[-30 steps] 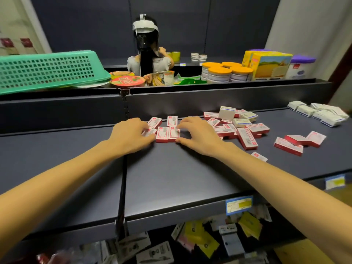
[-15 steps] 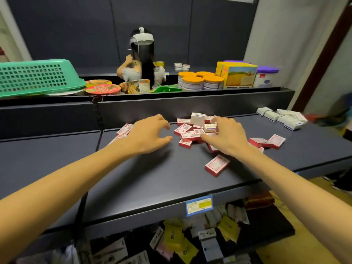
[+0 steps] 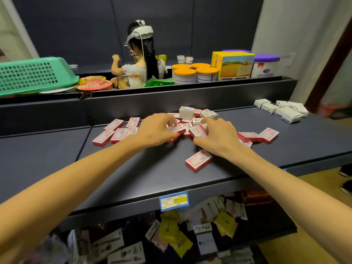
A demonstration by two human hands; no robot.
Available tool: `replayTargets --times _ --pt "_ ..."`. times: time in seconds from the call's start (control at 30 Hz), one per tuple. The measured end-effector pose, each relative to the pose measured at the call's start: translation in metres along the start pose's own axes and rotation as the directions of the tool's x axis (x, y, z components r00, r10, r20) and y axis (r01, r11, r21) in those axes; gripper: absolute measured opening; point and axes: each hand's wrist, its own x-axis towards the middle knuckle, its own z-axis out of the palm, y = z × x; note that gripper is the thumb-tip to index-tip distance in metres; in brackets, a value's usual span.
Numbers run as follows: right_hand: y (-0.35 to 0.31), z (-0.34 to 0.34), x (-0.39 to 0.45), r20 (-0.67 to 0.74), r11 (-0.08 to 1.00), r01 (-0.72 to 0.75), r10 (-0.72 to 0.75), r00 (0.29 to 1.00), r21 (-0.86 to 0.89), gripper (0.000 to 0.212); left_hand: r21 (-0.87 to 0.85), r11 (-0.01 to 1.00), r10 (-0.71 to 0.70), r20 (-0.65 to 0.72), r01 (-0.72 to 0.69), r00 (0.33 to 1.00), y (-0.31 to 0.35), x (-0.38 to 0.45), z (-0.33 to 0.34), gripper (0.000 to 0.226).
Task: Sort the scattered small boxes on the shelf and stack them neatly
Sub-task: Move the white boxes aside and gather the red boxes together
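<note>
Small red-and-white boxes lie scattered on the dark shelf [image 3: 144, 174]. The main pile [image 3: 187, 125] sits mid-shelf, with a white box [image 3: 186, 112] standing on its far side. My left hand [image 3: 156, 131] is curled into the pile's left side, thumb and fingers pinching a red box [image 3: 177, 129]. My right hand [image 3: 221, 137] grips another red box [image 3: 198, 131] on the pile's right. A flat group of red boxes [image 3: 117, 132] lies to the left. One red box [image 3: 198, 161] lies alone near my right wrist. Two more red boxes [image 3: 258, 136] rest to the right.
Several white boxes [image 3: 283, 111] sit at the shelf's far right. Behind the back rail stand a green basket [image 3: 32, 75], orange-lidded tins [image 3: 192, 73] and a yellow carton [image 3: 235, 65]; a person [image 3: 142, 60] works beyond. Packets [image 3: 171, 235] fill the lower shelf.
Both hands left the flat group at the left and moved right into the main pile. The view swung right with them. One red box now lies alone near the front.
</note>
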Motion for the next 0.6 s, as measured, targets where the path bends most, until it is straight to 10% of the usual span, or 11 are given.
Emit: replayTargets --times 0.6 --pt "-0.144 0.054 0.006 0.115 0.906 0.330 -0.370 0.922 0.266 0.057 0.131 0.966 -0.226 0.008 0.223 0.974 -0.136 -0.127 -0.065 0.044"
